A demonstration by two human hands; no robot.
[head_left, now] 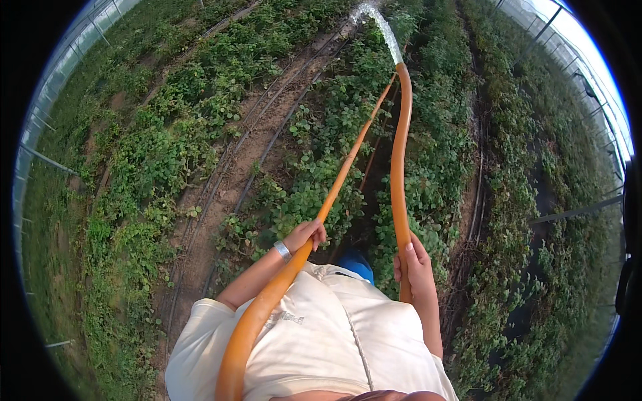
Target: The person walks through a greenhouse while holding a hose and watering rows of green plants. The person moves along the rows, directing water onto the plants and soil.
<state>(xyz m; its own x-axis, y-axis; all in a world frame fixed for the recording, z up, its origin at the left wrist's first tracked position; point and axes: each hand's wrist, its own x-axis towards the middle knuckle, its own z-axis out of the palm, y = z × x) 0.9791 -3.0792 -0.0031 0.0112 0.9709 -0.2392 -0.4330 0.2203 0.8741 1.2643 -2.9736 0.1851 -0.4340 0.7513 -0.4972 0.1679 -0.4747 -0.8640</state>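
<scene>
A long orange hose (399, 154) runs out in front of me, and a clear stream of water (386, 30) arcs leftward from its far end. My right hand (413, 266) is closed round this hose, with the thumb lying along it. Another stretch of orange hose (259, 317) comes up over my left shoulder and across my chest, then slants away toward the far middle. My left hand (309, 235), with a silvery band at the wrist, wraps round that stretch, its fingers curled at the right side.
Rows of leafy green plants (167, 150) stretch away on both sides. Dark thin pipes (251, 123) lie along the bare soil strip left of the hose. Metal frame bars (578, 208) stand at the right edge. A bit of blue clothing (358, 264) shows below my hands.
</scene>
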